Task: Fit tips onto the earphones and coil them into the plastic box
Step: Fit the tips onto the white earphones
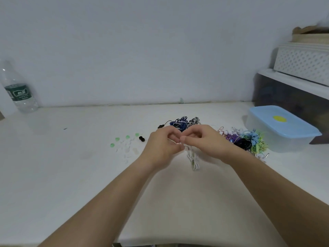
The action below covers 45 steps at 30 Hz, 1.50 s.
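Note:
My left hand [163,142] and my right hand [204,139] meet over the middle of the white table [71,175], both pinching the end of a white earphone [194,160] whose coiled cable hangs down between them. The earbud itself is hidden by my fingertips. Loose tips [127,144], green, white and black, lie scattered to the left of my hands. A pile of coloured earphones [247,140] lies to the right, and a second bundle of blue and striped earphones [183,122] sits just behind my hands. The plastic box [281,129] with a blue lid stands shut at the right.
A clear water bottle [18,93] with a green label stands at the far left against the wall. At the right rear a dark storage bin [288,97] carries a white perforated basket [302,63].

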Each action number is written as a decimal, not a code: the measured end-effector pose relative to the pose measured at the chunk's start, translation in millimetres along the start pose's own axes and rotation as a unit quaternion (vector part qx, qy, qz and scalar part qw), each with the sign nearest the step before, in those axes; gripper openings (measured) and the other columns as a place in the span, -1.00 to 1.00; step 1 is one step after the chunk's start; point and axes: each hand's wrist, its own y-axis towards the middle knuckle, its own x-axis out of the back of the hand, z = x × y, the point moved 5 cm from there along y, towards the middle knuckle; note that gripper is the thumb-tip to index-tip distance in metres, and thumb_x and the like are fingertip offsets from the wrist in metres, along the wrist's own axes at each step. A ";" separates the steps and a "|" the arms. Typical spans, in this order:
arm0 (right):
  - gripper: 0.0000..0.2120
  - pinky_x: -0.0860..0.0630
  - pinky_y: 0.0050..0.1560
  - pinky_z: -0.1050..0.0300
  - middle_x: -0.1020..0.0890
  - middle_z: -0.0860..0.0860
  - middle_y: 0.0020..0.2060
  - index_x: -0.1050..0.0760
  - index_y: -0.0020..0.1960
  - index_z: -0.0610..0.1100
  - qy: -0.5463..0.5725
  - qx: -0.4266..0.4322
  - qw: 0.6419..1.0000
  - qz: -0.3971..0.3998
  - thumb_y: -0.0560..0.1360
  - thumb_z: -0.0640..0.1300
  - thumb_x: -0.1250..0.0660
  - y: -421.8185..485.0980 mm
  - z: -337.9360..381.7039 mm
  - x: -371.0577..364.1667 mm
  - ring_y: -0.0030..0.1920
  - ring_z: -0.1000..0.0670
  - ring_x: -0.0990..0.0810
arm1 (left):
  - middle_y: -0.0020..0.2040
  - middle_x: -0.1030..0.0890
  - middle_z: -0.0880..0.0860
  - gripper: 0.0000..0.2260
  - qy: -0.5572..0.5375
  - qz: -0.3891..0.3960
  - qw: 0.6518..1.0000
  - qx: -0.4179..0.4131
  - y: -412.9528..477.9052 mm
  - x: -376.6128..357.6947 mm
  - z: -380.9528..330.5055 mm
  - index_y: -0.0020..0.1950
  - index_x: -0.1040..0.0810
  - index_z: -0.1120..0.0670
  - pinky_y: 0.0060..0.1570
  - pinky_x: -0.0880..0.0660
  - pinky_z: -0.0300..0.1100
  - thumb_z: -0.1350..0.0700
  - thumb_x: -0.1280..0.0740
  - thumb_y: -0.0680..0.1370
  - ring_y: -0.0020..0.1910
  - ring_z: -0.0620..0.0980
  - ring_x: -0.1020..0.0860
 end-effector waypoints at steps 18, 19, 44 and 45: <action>-0.85 -0.47 -0.32 0.40 -0.67 -0.02 -0.37 -0.69 -0.11 -0.17 0.042 -0.020 0.998 -0.051 0.50 -0.28 -0.34 31.6 12.2 -27.0 -0.40 0.21 -0.55 | -0.26 -0.63 -0.09 -0.85 0.127 -0.045 0.991 -0.006 -2.5 6.6 8.3 -0.20 -0.55 -0.02 -0.36 -0.41 -0.41 0.18 -0.47 0.40 -0.30 -0.21 -0.54; -0.85 -0.47 -0.33 0.39 -0.68 -0.02 -0.37 -0.69 -0.10 -0.18 0.050 -0.022 0.997 -0.051 0.50 -0.29 -0.34 32.1 11.8 -27.7 -0.40 0.19 -0.57 | -0.29 -0.63 -0.10 -0.86 0.128 -0.043 0.991 -0.007 -2.2 7.4 8.3 -0.20 -0.56 -0.02 -0.35 -0.42 -0.40 0.19 -0.46 0.41 -0.33 -0.22 -0.54; -0.90 -0.41 -0.34 0.28 -0.68 -0.05 -0.34 -0.66 -0.22 -0.02 -0.015 0.000 0.997 -0.082 0.48 -0.08 -0.48 40.0 3.2 -39.1 -0.40 0.15 -0.51 | -0.31 -0.57 -0.12 -0.93 0.243 0.098 0.964 0.052 13.0 58.5 29.3 -0.19 -0.70 -0.15 -0.33 -0.44 -0.27 -0.03 -0.56 0.38 -0.40 -0.17 -0.47; -0.90 -0.39 -0.36 0.30 -0.68 0.00 -0.36 -0.66 -0.22 -0.01 -0.015 -0.003 0.997 -0.073 0.47 -0.07 -0.48 39.0 3.0 -40.4 -0.43 0.18 -0.50 | -0.28 -0.58 -0.12 -0.91 0.259 0.094 0.960 0.050 13.1 57.3 29.5 -0.19 -0.70 -0.16 -0.33 -0.44 -0.27 -0.04 -0.57 0.38 -0.37 -0.17 -0.48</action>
